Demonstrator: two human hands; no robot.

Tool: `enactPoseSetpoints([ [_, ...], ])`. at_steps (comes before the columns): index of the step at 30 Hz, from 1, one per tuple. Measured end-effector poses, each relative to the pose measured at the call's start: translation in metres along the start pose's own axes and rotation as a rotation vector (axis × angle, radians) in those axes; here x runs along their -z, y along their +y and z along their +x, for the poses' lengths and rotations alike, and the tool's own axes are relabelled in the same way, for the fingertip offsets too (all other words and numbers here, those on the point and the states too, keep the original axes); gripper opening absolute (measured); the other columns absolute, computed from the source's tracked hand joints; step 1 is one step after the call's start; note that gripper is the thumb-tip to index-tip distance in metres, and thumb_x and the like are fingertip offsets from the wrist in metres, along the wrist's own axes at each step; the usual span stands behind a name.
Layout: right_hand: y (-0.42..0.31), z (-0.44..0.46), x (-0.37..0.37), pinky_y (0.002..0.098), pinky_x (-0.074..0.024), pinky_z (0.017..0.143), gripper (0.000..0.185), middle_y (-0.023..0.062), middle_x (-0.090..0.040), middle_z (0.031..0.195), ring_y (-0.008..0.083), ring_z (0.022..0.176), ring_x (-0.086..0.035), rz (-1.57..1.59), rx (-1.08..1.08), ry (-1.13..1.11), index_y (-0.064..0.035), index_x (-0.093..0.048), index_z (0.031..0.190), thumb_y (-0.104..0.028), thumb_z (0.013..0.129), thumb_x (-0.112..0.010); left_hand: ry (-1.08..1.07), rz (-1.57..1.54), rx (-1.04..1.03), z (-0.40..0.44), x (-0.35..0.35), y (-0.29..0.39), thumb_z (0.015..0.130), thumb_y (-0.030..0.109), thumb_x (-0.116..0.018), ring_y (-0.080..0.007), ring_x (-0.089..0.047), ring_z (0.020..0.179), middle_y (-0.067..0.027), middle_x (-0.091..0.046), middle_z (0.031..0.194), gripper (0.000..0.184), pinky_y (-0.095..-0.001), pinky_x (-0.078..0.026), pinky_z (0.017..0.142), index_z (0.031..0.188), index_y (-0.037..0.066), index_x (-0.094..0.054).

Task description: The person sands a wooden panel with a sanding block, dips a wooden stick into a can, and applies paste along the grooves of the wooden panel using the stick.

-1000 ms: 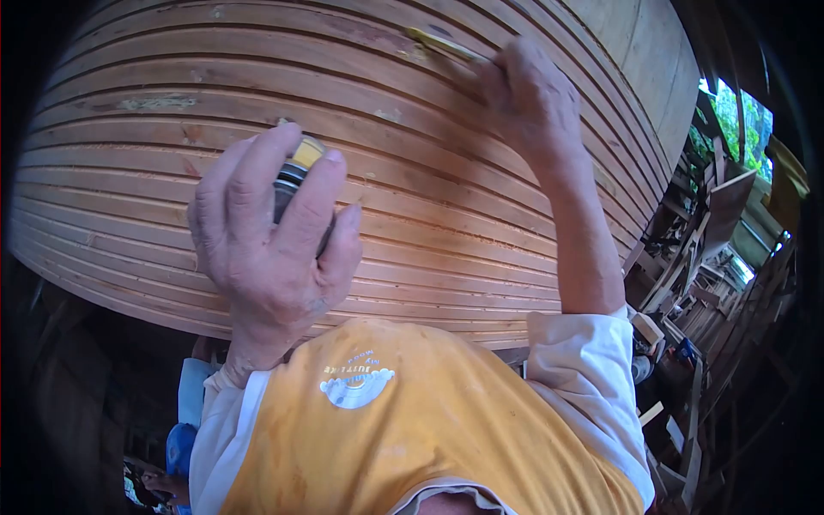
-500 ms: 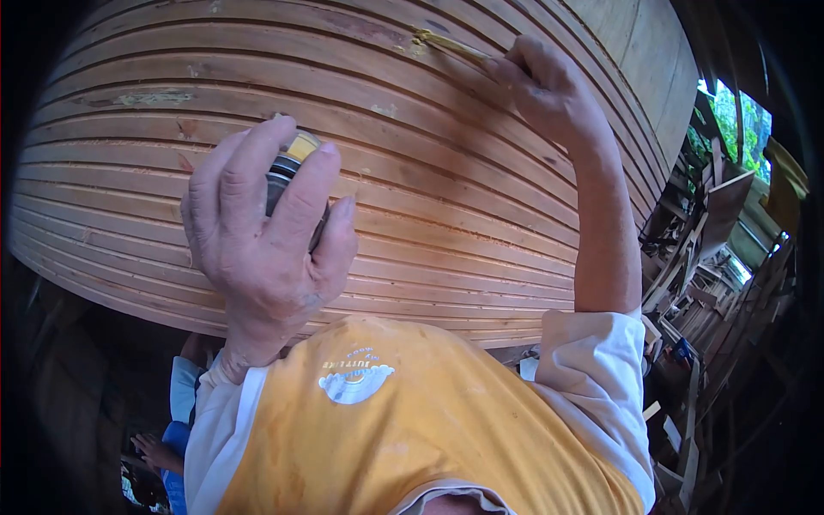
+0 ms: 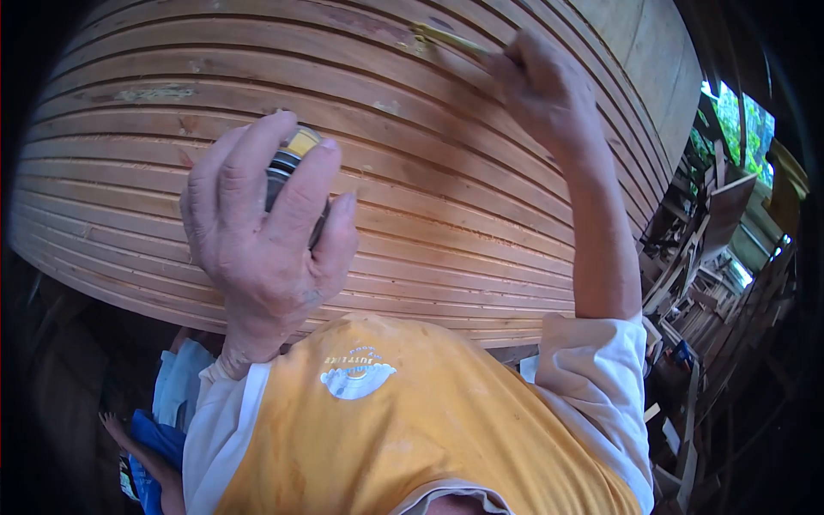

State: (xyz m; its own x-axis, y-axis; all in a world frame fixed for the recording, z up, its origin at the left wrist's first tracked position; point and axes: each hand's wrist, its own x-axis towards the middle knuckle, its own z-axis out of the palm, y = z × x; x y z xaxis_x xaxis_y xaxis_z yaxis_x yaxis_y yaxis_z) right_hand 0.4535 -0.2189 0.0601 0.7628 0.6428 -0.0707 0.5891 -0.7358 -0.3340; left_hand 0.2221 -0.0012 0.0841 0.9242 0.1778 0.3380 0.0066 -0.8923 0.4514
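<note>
My left hand [image 3: 262,210] is wrapped round a small, rounded, dark container [image 3: 294,159] with a yellow and clear part at its top. Most of it is hidden behind my fingers. At the upper right, my right hand [image 3: 549,90] grips a thin yellowish stick [image 3: 455,39]. The stick's far end meets a dab of yellow paste [image 3: 412,43] on the planks. Both hands are in front of a curved wall of wooden planks [image 3: 463,180] with dark grooves between them.
Pale filler patches [image 3: 154,93] mark the planks. Smooth pale panels [image 3: 639,60] adjoin at the upper right. Scrap wood [image 3: 687,266] is piled along the right side. Behind me at the lower left, another person's arm [image 3: 146,455] and blue clothing show.
My right hand has shifted slightly up and left, and the stick lies a little differently at the paste. My left hand stays almost still. The other person's arm at the lower left has moved.
</note>
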Motion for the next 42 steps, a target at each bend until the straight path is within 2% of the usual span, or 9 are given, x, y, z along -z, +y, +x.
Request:
enactPoseSetpoints([
  [3,-0.007,0.0,0.003,0.0506,-0.051,0.074,0.03,0.0179,-0.064,0.083,0.0407,0.083,-0.065,-0.11,0.053,0.036,-0.0048,-0.059,0.092,-0.033,0.098,-0.068,-0.019,-0.007,-0.006,-0.001,0.004,-0.001,0.076,0.016,-0.078,-0.0379,-0.063,0.113,-0.0151,-0.067,0.129,0.042,-0.0499,-0.051,0.097,0.117,0.011,-0.075],
  [11,-0.002,-0.006,-0.019,0.0477,-0.0511,0.069,0.028,0.0171,-0.064,0.084,0.0398,0.078,-0.064,-0.124,0.106,0.153,-0.0063,-0.06,0.092,-0.029,0.098,-0.074,0.002,-0.021,-0.003,-0.001,0.001,-0.002,0.076,0.015,-0.079,-0.0378,-0.063,0.113,-0.015,-0.067,0.13,0.042,-0.0495,-0.051,0.097,0.117,0.011,-0.075],
  [15,-0.009,-0.01,-0.002,0.0433,-0.0478,0.066,0.028,0.0153,-0.059,0.075,0.0317,0.068,-0.057,0.016,-0.063,-0.026,-0.0043,-0.06,0.089,-0.027,0.1,-0.072,-0.011,-0.001,0.002,-0.001,0.004,-0.002,0.076,0.018,-0.078,-0.0362,-0.063,0.112,-0.0133,-0.067,0.13,0.04,-0.0483,-0.051,0.095,0.115,0.012,-0.076],
  [16,0.0,-0.015,0.002,0.0379,-0.0443,0.063,0.03,0.0109,-0.053,0.069,0.0225,0.066,-0.049,0.139,-0.07,-0.022,-0.0023,-0.059,0.087,-0.025,0.102,-0.072,0.003,0.006,0.01,0.0,0.003,-0.001,0.076,0.02,-0.079,-0.0349,-0.064,0.111,-0.0121,-0.067,0.129,0.038,-0.0472,-0.051,0.094,0.114,0.013,-0.076],
  [19,0.011,-0.023,0.008,0.0427,-0.0484,0.063,0.029,0.0147,-0.06,0.07,0.0331,0.066,-0.058,0.134,-0.14,-0.058,-0.0039,-0.062,0.088,-0.027,0.098,-0.075,0.028,-0.004,0.018,-0.002,-0.001,-0.002,0.076,0.022,-0.079,-0.0334,-0.064,0.109,-0.0108,-0.067,0.128,0.037,-0.0458,-0.05,0.092,0.112,0.015,-0.077],
  [29,0.0,-0.008,0.004,0.0441,-0.049,0.065,0.033,0.0149,-0.06,0.07,0.0326,0.066,-0.057,0.142,-0.185,-0.127,-0.0039,-0.064,0.088,-0.034,0.099,-0.073,-0.015,-0.012,0.017,-0.002,0.003,-0.001,0.076,0.015,-0.078,-0.0372,-0.062,0.114,-0.0138,-0.066,0.131,0.041,-0.0497,-0.051,0.097,0.117,0.011,-0.075],
  [32,0.006,-0.011,0.001,0.0359,-0.0377,0.059,0.037,0.0053,-0.043,0.067,0.0167,0.065,-0.04,0.142,-0.112,-0.094,0.0001,-0.058,0.084,-0.029,0.103,-0.07,-0.026,-0.017,0.027,0.0,0.004,0.0,0.077,0.016,-0.078,-0.0373,-0.062,0.114,-0.0138,-0.066,0.131,0.041,-0.0496,-0.051,0.097,0.118,0.011,-0.075],
  [38,0.01,-0.021,0.003,0.0365,-0.0403,0.061,0.033,0.0067,-0.046,0.067,0.0206,0.064,-0.043,0.2,-0.157,-0.138,-0.0012,-0.058,0.087,-0.027,0.101,-0.073,-0.01,-0.015,0.02,-0.001,0.003,0.0,0.077,0.016,-0.078,-0.0371,-0.063,0.114,-0.0142,-0.066,0.131,0.041,-0.0492,-0.051,0.097,0.117,0.012,-0.075],
  [42,0.01,-0.03,0.0,0.0475,-0.0501,0.07,0.029,0.015,-0.063,0.077,0.0376,0.076,-0.064,0.029,-0.109,-0.04,-0.0053,-0.059,0.089,-0.029,0.097,-0.073,-0.006,-0.019,0.022,0.0,0.002,0.0,0.077,0.018,-0.079,-0.0357,-0.063,0.112,-0.013,-0.067,0.13,0.039,-0.0479,-0.05,0.096,0.115,0.012,-0.076],
])
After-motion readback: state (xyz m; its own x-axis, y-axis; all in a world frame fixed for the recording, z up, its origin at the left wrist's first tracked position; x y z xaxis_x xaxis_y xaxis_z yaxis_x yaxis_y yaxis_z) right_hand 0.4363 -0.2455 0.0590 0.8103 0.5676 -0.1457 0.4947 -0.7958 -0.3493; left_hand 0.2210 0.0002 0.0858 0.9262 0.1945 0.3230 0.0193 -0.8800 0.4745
